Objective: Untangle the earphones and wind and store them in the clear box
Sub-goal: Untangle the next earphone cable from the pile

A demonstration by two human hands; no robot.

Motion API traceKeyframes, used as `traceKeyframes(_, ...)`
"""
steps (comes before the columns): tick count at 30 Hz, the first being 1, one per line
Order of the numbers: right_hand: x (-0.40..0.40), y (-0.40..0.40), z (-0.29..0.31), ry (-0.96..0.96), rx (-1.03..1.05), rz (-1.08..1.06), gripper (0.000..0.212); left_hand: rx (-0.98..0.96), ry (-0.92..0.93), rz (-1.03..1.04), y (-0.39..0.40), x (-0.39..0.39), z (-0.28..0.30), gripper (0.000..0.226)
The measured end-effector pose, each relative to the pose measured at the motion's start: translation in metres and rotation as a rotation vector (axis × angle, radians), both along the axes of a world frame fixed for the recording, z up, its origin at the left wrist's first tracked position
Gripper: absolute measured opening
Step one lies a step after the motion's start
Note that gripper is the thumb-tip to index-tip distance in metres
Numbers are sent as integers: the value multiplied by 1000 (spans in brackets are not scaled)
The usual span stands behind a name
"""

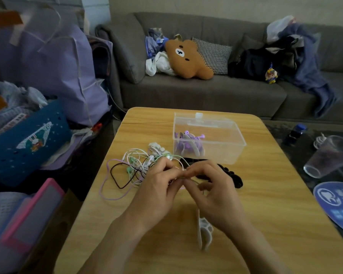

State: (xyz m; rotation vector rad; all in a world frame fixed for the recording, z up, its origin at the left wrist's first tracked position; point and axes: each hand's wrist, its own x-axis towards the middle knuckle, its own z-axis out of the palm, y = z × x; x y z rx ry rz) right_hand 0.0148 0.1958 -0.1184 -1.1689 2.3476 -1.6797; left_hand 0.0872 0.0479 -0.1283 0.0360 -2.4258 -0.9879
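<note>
On the worktop (265, 194) in front of me, items as counted:

One tangle of earphones (135, 167), lying left of centre. I make out cords in four colours: white, lilac, green and black. How many sets that makes I cannot tell.

One clear box (222, 147), set toward the far edge, just beyond the tangle. Its lid stands open at the back. Inside, one lilac set of earphones (188, 143), already wound.

One black winder (232, 175), lying flat behind my right hand, partly hidden by it.

One white winder (204, 232), under my right wrist, near the front edge.

Two hands, both mine. Left hand (156, 192): fingers curled, pinching a cord at the near edge of the tangle. Right hand (212, 192): fingers curled, pinching the same stretch of cord. The fingertips of both meet just above the wood.

Off the worktop, to the right: one clear plastic cup (329, 157), tipped over; one blue round fan (337, 202).

Beyond: one grey sofa (206, 93), carrying one brown bear cushion (186, 58) and one checked cushion (216, 54).
</note>
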Motion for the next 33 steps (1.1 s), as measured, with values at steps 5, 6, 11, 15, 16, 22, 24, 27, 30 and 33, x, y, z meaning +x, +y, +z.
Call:
traceKeyframes(5,-16,13,4,-23,154,-49,19,46,27,83,-1,3,11,31)
traceKeyframes(6,-18,17,5,-37,188,-25,18,43,26,84,-2,4,11,33)
traceKeyframes(11,-29,24,7,21,249,-81,16,50,-51,-37,-11,6,10,20)
traceKeyframes(15,-32,22,7,34,293,-129,10,-77,39,49,-8,2,3,17)
traceKeyframes(16,-31,21,6,39,301,-124,13,-109,91,81,-7,0,3,18)
traceKeyframes(22,-23,18,7,-108,202,-52,12,-185,331,193,-4,0,8,7)
traceKeyframes(24,-21,17,7,-204,148,-53,11,-196,332,180,-3,1,10,5)
traceKeyframes(27,-15,11,9,-392,-9,-33,10,-134,185,129,0,4,9,7)
traceKeyframes(30,-11,9,8,-443,-25,4,10,-5,59,65,5,7,9,11)
traceKeyframes(33,-13,8,7,-437,13,-6,12,-27,47,52,5,6,7,19)
